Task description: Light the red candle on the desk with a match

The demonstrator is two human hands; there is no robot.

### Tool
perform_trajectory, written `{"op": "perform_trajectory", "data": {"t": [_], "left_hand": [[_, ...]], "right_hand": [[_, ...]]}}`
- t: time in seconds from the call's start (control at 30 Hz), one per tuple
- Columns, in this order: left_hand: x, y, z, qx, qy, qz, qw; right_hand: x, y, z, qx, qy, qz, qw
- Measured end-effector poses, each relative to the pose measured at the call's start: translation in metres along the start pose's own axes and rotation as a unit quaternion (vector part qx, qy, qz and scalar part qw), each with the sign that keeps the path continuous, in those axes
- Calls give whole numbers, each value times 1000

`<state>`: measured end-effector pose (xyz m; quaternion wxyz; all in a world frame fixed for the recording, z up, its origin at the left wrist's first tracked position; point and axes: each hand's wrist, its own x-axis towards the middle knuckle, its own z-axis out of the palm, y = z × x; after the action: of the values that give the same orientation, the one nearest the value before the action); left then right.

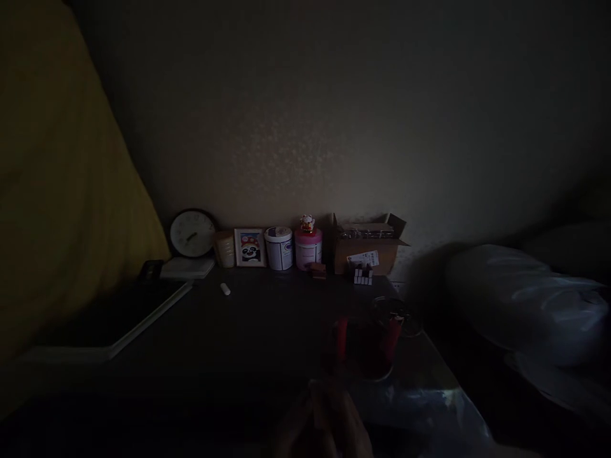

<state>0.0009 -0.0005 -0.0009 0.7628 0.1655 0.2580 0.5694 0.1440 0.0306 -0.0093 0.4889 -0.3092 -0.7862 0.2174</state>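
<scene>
In very dim light, my left hand (294, 421) and my right hand (352, 420) are close together at the bottom of the head view. Their fingers are drawn in toward each other around something small that I cannot make out; shadow hides most of it. Just beyond my right hand is a dark, rounded container (365, 359) with a pale lower rim. Two red upright parts (342, 339) show at its sides, and I cannot tell if they belong to it. A round, clear lid-like piece (410, 323) lies behind it.
Along the wall stand a round clock (192, 233), a ribbed cup (225, 249), a framed panda picture (250, 248), a white tub (279, 249), a pink-lidded tub (309, 253) and an open cardboard box (367, 253). Plastic bags (525, 305) bulge at right; a yellow curtain (71, 191) hangs left.
</scene>
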Motion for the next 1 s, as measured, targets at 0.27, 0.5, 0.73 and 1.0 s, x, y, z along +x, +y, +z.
{"op": "perform_trajectory", "data": {"t": [0.27, 0.5, 0.73, 1.0], "left_hand": [[1, -4, -12, -8, 1, -11, 1000], [9, -14, -31, 15, 40, -70, 997], [11, -16, -35, 38, 44, -64, 996], [10, -19, -38, 90, 25, -53, 994]], "right_hand": [[13, -1, -22, 203, -128, 151, 959], [9, 22, -22, 152, -74, 257, 952], [8, 30, -20, 125, -86, 241, 958], [3, 34, -24, 113, -164, 208, 958]]}}
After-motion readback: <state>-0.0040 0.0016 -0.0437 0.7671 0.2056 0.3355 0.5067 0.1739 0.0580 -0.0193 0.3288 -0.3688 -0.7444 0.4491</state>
